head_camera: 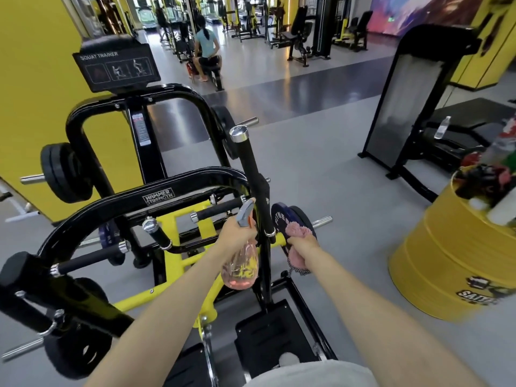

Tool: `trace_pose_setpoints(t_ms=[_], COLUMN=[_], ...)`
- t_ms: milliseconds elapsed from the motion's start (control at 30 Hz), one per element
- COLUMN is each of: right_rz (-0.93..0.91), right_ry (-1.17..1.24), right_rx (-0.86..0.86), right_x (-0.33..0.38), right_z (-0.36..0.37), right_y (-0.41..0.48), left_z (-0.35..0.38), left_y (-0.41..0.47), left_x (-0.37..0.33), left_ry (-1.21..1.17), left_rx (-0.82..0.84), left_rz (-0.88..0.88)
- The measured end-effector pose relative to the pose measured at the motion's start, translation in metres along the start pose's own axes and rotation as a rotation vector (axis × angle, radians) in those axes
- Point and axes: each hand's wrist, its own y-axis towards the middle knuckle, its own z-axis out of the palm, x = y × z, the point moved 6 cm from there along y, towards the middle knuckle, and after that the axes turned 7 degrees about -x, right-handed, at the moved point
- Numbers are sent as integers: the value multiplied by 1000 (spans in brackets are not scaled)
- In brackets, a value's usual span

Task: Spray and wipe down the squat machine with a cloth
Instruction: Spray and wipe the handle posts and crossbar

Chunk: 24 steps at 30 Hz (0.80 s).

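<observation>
1. The left hand (236,234) grips a clear spray bottle (241,270) by its neck, just beside the squat machine's (159,195) upright black handle (255,185).
2. The right hand (303,244) clutches a pink cloth (298,229) over the blue weight plate (279,219) on the machine's right side.

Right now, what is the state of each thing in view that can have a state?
left hand: grips the spray bottle's neck.
spray bottle: upright, some pink liquid at the bottom.
right hand: grips the cloth.
cloth: bunched up, pink.
yellow drum: upright, things piled on top.
water bottle: upright on the bench.
</observation>
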Motion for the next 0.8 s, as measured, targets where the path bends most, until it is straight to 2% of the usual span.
trace_pose_setpoints(t_ms=[200, 333, 433, 600, 800], right_rz=[13, 16, 17, -8, -43], right_ry=[-17, -11, 8, -1, 35], right_rx=[-75, -55, -38, -39, -3], right_x=[-18, -27, -29, -17, 24], right_z=[-17, -19, -20, -17, -8], right_y=[3, 3, 8, 16, 34], left_z=[18, 31, 32, 10, -33], left_y=[7, 8, 11, 22, 69], left_x=[34, 59, 74, 56, 2], left_ry=[84, 223, 242, 114, 5], left_rx=[50, 107, 107, -23, -217], left_rz=[-80, -151, -185, -215, -96])
